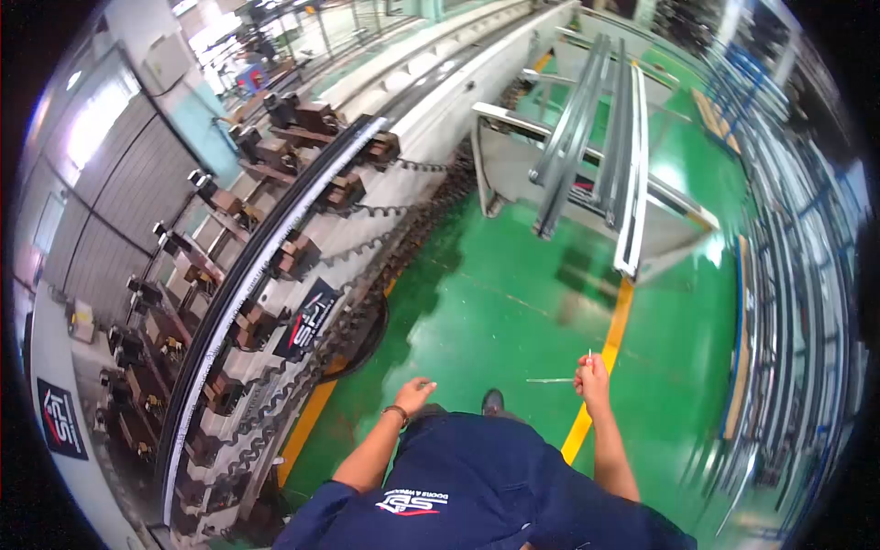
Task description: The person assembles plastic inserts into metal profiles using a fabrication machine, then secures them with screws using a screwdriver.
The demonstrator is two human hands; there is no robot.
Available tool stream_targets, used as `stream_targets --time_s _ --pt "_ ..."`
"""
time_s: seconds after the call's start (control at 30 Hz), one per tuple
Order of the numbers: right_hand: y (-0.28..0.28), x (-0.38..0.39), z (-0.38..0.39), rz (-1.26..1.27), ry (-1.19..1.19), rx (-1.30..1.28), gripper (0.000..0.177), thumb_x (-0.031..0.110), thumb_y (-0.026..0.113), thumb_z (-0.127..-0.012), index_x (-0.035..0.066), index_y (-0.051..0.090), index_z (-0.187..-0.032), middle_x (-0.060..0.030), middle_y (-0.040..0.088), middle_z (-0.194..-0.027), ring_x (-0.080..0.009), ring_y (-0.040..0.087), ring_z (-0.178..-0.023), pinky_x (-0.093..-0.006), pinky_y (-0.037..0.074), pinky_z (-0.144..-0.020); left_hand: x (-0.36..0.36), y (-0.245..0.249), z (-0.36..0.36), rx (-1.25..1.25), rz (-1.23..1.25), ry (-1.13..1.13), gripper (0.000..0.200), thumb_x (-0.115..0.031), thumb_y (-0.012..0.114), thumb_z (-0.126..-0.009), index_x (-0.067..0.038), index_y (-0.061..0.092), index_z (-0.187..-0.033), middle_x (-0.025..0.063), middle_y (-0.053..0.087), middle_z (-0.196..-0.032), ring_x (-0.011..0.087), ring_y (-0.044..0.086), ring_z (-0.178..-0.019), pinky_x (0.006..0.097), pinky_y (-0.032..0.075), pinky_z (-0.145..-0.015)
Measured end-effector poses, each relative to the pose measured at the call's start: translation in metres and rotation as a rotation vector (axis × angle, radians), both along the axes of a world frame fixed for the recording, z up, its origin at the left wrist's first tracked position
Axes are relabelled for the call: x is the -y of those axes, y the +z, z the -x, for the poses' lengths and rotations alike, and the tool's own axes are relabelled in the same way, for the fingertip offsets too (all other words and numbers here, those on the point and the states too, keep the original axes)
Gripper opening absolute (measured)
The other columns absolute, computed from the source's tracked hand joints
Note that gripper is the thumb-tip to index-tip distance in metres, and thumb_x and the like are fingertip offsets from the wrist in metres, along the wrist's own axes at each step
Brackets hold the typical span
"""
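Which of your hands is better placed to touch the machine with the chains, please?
Probably the left hand: it is nearer the machine, while the right hand, farther off, grips a thin white strip.

Green floor (495, 302) w/ yellow line (616, 321), navy shirt (477, 477), silver profiles (587, 137), white strip (550, 379).

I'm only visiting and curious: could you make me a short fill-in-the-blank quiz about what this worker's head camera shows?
1. The floor is painted ___.
2. The right hand pinches a thin pale strip close to a floor line whose colour is ___.
3. The left hand has a dark band around its ___.

Missing words: green; yellow; wrist.
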State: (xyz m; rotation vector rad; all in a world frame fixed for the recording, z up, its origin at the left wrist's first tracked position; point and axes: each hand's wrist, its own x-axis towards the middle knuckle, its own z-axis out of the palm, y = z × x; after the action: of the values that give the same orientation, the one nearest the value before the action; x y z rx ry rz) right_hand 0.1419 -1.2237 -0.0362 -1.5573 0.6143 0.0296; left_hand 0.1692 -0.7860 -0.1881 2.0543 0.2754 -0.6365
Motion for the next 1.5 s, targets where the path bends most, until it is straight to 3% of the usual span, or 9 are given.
stream_targets --time_s 0.2,0.4,0.53,0.7,0.83,1.1,1.3,1.37,1.5 --pt "0.036 -0.052 -0.264 0.083 0.364 0.177 0.028 0.035 0.059 -0.102 0.01 0.053 -0.089 0.0031 0.049 -0.065 -0.0056 0.046 -0.054 -0.0217 0.037 -0.047 -0.02 0.035 -0.099 -0.012 0.266 0.472 0.048 -0.039 0.067 -0.094 -0.004 0.063 -0.125 0.0064 0.07 -0.102 0.0149 0.067 -0.086 0.0307 0.052 -0.075" --pt "0.015 -0.157 -0.454 0.05 0.47 0.273 0.024 0.03 0.061 -0.101 0.009 0.057 -0.092 0.0044 0.051 -0.067 -0.0039 0.046 -0.055 -0.0211 0.037 -0.048 -0.064 0.059 -0.233 -0.059 0.548 0.624 0.032 -0.032 0.065 -0.097 -0.004 0.065 -0.112 0.0013 0.066 -0.092 0.0074 0.059 -0.069 0.0218 0.044 -0.058" --pt "0.034 -0.215 -0.557 0.013 0.501 0.321 0.021 0.028 0.061 -0.101 0.007 0.059 -0.099 0.004 0.053 -0.069 -0.0043 0.047 -0.056 -0.0212 0.038 -0.05 -0.113 0.047 -0.35 -0.062 0.521 0.52 0.034 -0.034 0.061 -0.1 -0.006 0.063 -0.118 0.0029 0.069 -0.101 0.0095 0.064 -0.081 0.0265 0.05 -0.067" --pt "0.068 -0.267 -0.676 0.09 0.48 0.394 0.02 0.027 0.06 -0.102 0.007 0.058 -0.102 0.0024 0.055 -0.07 -0.0051 0.049 -0.059 -0.0209 0.038 -0.053 -0.141 0.121 -0.49 0.008 0.498 0.472 0.038 -0.04 0.06 -0.101 -0.008 0.064 -0.12 0.0034 0.07 -0.106 0.0113 0.064 -0.086 0.0275 0.049 -0.071" --pt "0.077 -0.3 -0.782 0.055 0.544 0.433 0.02 0.025 0.059 -0.102 0.005 0.056 -0.101 0.0007 0.056 -0.07 -0.0053 0.048 -0.059 -0.0211 0.038 -0.054 -0.148 0.135 -0.585 0.063 0.557 0.477 0.041 -0.043 0.06 -0.099 -0.007 0.065 -0.119 0.0052 0.071 -0.106 0.0139 0.066 -0.087 0.0284 0.05 -0.071" --pt "0.034 -0.39 -1.017 0.021 0.757 0.463 0.02 0.023 0.061 -0.101 0.004 0.057 -0.098 -0.0003 0.057 -0.07 -0.007 0.054 -0.062 -0.0225 0.043 -0.058 -0.143 0.129 -0.74 0.051 0.767 0.816 0.047 -0.049 0.056 -0.1 -0.005 0.065 -0.115 0.0057 0.072 -0.102 0.0117 0.066 -0.081 0.0263 0.05 -0.066" --pt "-0.015 -0.449 -1.112 -0.101 1.134 0.32 0.019 0.023 0.065 -0.099 0.005 0.057 -0.098 0.0017 0.056 -0.072 -0.0059 0.053 -0.063 -0.0219 0.043 -0.058 -0.13 0.128 -0.826 -0.079 0.822 1.211 0.063 -0.061 0.057 -0.095 -0.002 0.065 -0.114 0.008 0.073 -0.097 0.012 0.067 -0.072 0.0229 0.051 -0.059" --pt "-0.028 -0.457 -1.12 0.032 1.284 0.33 0.021 0.023 0.065 -0.099 0.003 0.058 -0.096 0.0019 0.056 -0.073 -0.0056 0.053 -0.063 -0.0231 0.045 -0.058 -0.122 0.113 -0.843 -0.073 0.859 1.314 0.07 -0.066 0.057 -0.093 0.0 0.066 -0.112 0.0096 0.074 -0.095 0.0111 0.068 -0.069 0.0225 0.05 -0.056" --pt "-0.033 -0.479 -1.107 -0.188 1.335 0.211 0.02 0.022 0.066 -0.099 0.004 0.059 -0.097 0.0022 0.057 -0.07 -0.0057 0.054 -0.062 -0.024 0.045 -0.057 -0.119 0.119 -0.861 -0.103 0.834 1.457 0.072 -0.067 0.059 -0.091 0.003 0.066 -0.109 0.0105 0.075 -0.09 0.0112 0.068 -0.067 0.0216 0.048 -0.053"
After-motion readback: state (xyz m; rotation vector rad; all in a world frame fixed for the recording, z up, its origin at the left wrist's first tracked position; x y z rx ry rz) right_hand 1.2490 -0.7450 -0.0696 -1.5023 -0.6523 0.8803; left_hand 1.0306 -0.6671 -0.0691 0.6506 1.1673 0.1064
